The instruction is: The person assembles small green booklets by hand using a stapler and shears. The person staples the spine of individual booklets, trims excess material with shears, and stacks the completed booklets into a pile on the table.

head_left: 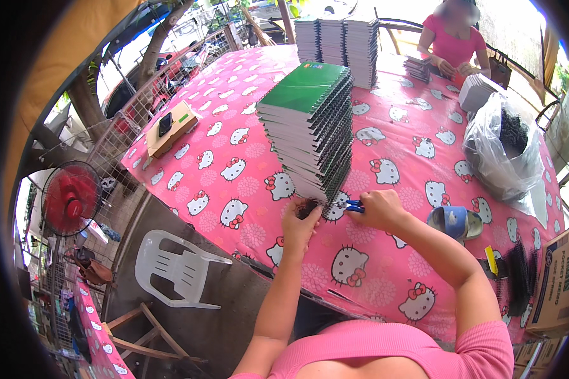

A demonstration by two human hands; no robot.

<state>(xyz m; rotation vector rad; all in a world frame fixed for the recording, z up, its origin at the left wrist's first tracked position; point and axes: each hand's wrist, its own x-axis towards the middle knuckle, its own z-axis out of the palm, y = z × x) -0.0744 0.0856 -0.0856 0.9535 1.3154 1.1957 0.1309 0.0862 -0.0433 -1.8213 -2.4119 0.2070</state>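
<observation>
A tall stack of spiral-bound notebooks stands in front of me, green cover on top, black coils along its right side. My left hand is at the stack's near bottom corner, fingers curled and thumb pointing to the coil ends. Something dark shows inside its curl; I cannot make out what. My right hand is closed round blue-handled pliers, their tip pointing left toward the lowest coils, close to my left thumb. Whether the tip touches a coil is too small to tell.
Pink patterned cloth covers the table. A blue slipper-like object, a plastic bag of black coils and a cardboard box are at right. More notebook stacks stand behind; a phone lies on a box. Another person works across.
</observation>
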